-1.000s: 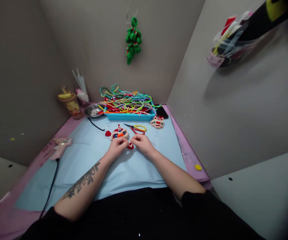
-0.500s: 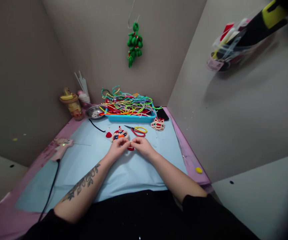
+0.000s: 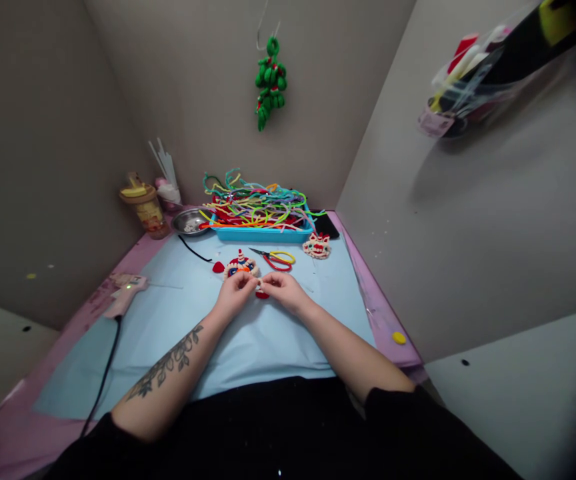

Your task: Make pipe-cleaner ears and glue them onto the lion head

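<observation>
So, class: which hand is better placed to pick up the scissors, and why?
Right, probably. The right hand lies just short of the scissors, whose loops point its way; the left hand is farther off.

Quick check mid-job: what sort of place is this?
Probably a small craft booth for pipe-cleaner work: grey partition walls on three sides, a blue tray heaped with coloured pipe cleaners, plus scissors and a glue gun.

Tray (image 3: 261, 235) turquoise; mat (image 3: 248, 333) pale blue; scissors (image 3: 274, 257) red-yellow handles; hanging ornament (image 3: 269, 80) green; small piece (image 3: 262, 294) red.
</observation>
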{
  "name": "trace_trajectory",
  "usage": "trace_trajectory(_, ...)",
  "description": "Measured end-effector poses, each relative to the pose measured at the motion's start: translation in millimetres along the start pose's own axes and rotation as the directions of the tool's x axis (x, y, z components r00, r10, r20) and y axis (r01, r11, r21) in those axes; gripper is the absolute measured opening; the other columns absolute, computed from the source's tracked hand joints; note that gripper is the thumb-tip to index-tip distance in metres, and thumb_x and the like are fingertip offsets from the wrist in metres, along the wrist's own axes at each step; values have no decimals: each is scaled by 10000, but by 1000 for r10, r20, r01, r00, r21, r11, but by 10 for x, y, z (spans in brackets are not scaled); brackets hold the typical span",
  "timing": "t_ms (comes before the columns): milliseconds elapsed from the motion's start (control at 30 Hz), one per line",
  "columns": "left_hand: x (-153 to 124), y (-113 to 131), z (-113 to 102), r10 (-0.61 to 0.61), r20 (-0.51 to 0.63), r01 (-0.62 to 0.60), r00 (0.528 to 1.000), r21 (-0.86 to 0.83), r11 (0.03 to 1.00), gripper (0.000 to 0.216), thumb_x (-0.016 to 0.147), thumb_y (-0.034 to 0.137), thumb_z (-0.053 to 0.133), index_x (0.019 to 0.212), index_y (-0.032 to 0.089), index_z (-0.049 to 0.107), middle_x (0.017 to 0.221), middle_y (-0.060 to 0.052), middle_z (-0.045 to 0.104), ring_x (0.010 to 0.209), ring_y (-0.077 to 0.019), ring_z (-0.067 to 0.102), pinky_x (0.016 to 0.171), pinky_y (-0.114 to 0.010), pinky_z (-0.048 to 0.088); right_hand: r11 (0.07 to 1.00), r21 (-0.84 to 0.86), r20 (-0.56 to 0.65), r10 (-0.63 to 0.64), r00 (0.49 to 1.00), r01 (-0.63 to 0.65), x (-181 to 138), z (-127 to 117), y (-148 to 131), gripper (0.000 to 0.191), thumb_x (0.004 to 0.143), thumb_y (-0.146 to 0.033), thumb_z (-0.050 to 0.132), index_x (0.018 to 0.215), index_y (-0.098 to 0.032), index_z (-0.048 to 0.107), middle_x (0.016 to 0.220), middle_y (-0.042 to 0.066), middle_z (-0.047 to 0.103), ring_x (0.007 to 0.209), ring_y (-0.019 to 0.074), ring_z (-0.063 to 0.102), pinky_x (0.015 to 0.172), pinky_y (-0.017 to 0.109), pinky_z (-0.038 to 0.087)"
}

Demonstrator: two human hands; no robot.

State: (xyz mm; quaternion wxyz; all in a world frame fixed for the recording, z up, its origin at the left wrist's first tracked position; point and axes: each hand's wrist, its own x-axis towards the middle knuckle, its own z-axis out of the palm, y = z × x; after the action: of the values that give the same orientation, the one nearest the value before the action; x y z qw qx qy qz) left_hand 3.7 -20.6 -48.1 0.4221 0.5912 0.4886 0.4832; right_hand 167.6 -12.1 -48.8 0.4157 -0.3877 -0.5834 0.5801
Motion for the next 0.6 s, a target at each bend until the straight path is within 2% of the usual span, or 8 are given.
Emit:
trace_trajectory(67, 13, -11, -3, -5, -76, -1, 997, -69, 998, 244, 721, 383, 675, 685, 150, 608, 658, 1, 595, 617, -128, 525, 612, -249, 403, 997, -66, -18, -32, 999, 31, -2, -8, 14, 265, 708, -384, 685, 826, -153, 636, 659, -7, 609, 561, 103, 497, 554, 232, 390)
trace_trajectory(133, 19, -11, 0, -2, -140, -16, 990, -121, 992, 245, 711, 371, 681, 643, 152, 594, 654, 9, 577, 624, -119, 516, 617, -239, 401, 966, -236, -68, -121, 990, 102, -18, -5, 20, 217, 713, -340, 676, 835, -166, 631, 684, -10, 610, 565, 102, 488, 564, 233, 395)
trace_trajectory(233, 14, -2, 18, -42, -158, 13, 986, -183, 983, 268, 700, 380, 684, 605, 160, 564, 591, 32, 530, 570, -103, 478, 577, -226, 385, 847, -481, -95, -304, 948, 224, -57, 22, 14, 113, 745, -277, 634, 797, -178, 633, 731, 2, 614, 583, 108, 483, 602, 246, 409)
trace_trajectory(300, 6, 1, 30, -68, -147, 40, 987, -190, 981, 291, 691, 408, 692, 604, 165, 558, 555, 40, 508, 540, -102, 462, 549, -223, 374, 795, -537, -86, -384, 919, 282, -78, 46, 9, 90, 776, -261, 594, 765, -179, 630, 747, 16, 619, 614, 119, 503, 634, 255, 419)
trace_trajectory(367, -1, -1, 37, -70, -134, 48, 988, -160, 986, 307, 692, 438, 694, 622, 166, 570, 542, 40, 507, 533, -106, 466, 540, -225, 373, 799, -526, -97, -395, 914, 290, -82, 58, 6, 110, 788, -257, 566, 732, -179, 620, 729, 19, 616, 642, 131, 525, 648, 259, 421)
trace_trajectory(467, -15, -2, 32, -46, -109, 40, 993, -55, 998, 337, 781, 490, 601, 702, 162, 615, 556, 24, 535, 529, -120, 483, 542, -236, 387, 903, -385, -129, -257, 958, 190, -44, 16, 4, 133, 758, -291, 581, 689, -177, 592, 651, 1, 590, 610, 131, 520, 601, 255, 406)
trace_trajectory(533, -34, 7, 31, 28, -105, -18, 994, 93, 995, 360, 868, 471, 477, 815, 158, 648, 653, -15, 611, 595, -147, 541, 597, -259, 426, 969, -222, -163, -144, 976, 106, -1, -58, 2, 171, 725, -334, 613, 675, -176, 577, 600, -20, 558, 555, 114, 480, 554, 245, 381)
trace_trajectory(600, -64, 29, 44, 128, -68, -97, 990, 342, 935, 343, 902, 406, 421, 910, 159, 658, 814, -66, 674, 756, -191, 605, 709, -295, 455, 996, -67, -235, -74, 969, 60, 42, -150, 1, 212, 694, -372, 649, 672, -177, 568, 567, -38, 526, 511, 96, 431, 510, 234, 346)
